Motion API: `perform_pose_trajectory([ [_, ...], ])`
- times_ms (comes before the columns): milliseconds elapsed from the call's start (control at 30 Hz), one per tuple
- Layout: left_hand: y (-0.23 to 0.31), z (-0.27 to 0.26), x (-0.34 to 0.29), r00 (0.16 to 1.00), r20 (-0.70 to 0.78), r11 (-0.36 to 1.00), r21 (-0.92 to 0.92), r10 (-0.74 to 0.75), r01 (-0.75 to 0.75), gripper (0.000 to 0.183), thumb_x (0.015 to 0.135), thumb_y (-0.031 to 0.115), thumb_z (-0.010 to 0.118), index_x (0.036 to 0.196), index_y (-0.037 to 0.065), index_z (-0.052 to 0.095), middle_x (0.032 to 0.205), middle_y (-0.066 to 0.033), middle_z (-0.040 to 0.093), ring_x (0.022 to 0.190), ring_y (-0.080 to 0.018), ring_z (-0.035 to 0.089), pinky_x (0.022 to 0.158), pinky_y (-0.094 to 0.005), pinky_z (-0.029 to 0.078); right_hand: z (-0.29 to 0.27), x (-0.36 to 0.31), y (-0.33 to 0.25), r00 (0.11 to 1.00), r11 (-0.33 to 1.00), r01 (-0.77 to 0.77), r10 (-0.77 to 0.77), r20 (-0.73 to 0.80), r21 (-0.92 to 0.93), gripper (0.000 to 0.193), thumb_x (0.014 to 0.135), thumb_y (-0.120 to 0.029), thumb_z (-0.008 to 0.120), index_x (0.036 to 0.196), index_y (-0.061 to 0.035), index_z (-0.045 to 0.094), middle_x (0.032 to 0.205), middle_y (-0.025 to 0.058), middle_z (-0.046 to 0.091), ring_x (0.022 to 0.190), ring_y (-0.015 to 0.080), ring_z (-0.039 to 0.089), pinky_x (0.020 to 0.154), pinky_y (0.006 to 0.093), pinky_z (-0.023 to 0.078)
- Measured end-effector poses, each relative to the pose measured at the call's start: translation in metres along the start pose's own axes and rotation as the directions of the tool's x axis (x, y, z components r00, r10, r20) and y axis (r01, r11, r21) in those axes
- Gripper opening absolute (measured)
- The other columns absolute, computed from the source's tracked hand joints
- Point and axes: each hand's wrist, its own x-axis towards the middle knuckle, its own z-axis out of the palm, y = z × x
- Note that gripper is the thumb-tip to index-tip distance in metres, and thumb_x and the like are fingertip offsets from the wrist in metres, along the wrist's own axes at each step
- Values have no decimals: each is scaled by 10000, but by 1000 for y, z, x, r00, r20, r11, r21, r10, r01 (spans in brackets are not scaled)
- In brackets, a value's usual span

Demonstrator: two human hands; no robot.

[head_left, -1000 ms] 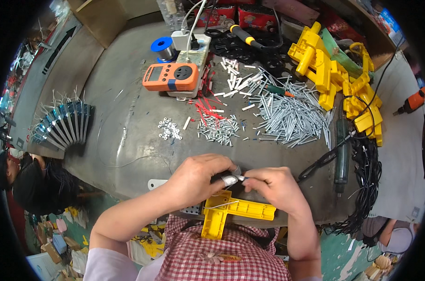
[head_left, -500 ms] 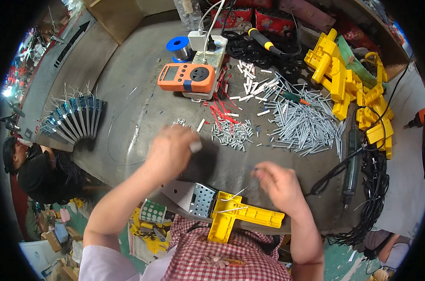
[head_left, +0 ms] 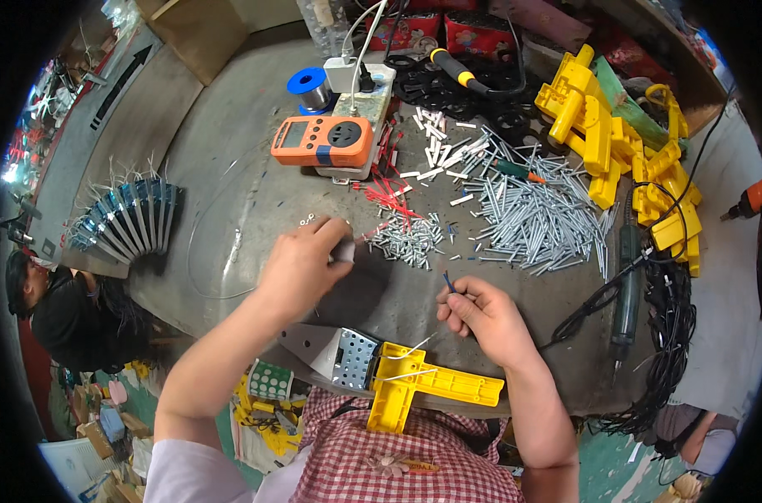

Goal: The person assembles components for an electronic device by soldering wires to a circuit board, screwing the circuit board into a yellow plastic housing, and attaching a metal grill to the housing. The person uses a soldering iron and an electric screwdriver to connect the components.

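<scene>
My left hand (head_left: 301, 267) is above the table with its fingers bent together beside a few small white rings (head_left: 308, 220). Something pale shows at its fingertips, too unclear to name. My right hand (head_left: 486, 317) pinches a thin dark piece (head_left: 449, 283), its tip pointing up. Below both hands, at the table's front edge, lies a yellow T-shaped plastic shell (head_left: 448, 384) with its hollow side up. Short white wires (head_left: 410, 350) lie across it. A perforated metal guard (head_left: 356, 359) adjoins the shell on its left. Neither hand touches these parts.
Beyond my hands lie small screws (head_left: 406, 239), long screws (head_left: 536, 218), red sleeves (head_left: 391, 197) and white tubes (head_left: 435, 134). An orange meter (head_left: 322, 142) stands behind. Yellow shells (head_left: 603, 151) and a corded dark tool (head_left: 626, 289) are on the right; metal parts (head_left: 133, 218) fan out left.
My right hand has moved slightly down and left; the dark piece now shows clearly in its pinch. My left hand remains near the rings, less blurred. The whole view has shifted slightly.
</scene>
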Motion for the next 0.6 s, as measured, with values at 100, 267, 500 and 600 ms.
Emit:
perform_pose_trajectory([
  [100, 27, 8, -11, 972, 103, 801, -552, -211, 232, 234, 732, 75, 651, 947, 15, 577, 718, -137, 624, 668, -208, 643, 596, -311, 488, 7, 6, -3, 988, 978, 143, -149, -32, -154, 156, 874, -118, 601, 991, -15, 591, 856, 11, 607, 751, 31, 520, 660, 198, 422],
  [267, 60, 17, -11, 913, 344, 469, -783, -221, 409, 193, 785, 38, 615, 967, 1, 563, 730, -59, 617, 637, -86, 584, 578, -254, 472, 18, 7, -24, 980, 984, 179, -176, -97, 20, 160, 833, -114, 662, 946, -7, 625, 842, 6, 610, 773, 44, 527, 706, 205, 427],
  [500, 65, 30, -21, 965, 148, 59, -985, -214, 164, 418, 848, 60, 612, 1211, 2, 415, 1136, -121, 582, 981, -180, 582, 869, -316, 469, 18, 0, -19, 908, 946, 319, -323, -268, -62, 131, 836, -117, 670, 893, -2, 646, 776, -1, 625, 743, 53, 544, 687, 212, 445],
  [600, 63, 25, -26, 966, 233, 129, -960, -114, 247, 573, 769, 98, 701, 1274, 10, 446, 1159, -128, 587, 1025, -187, 575, 911, -310, 444, 26, -7, -32, 909, 896, 341, -391, -144, -283, 132, 846, -115, 655, 925, -10, 646, 800, 10, 648, 765, 52, 569, 700, 206, 450],
])
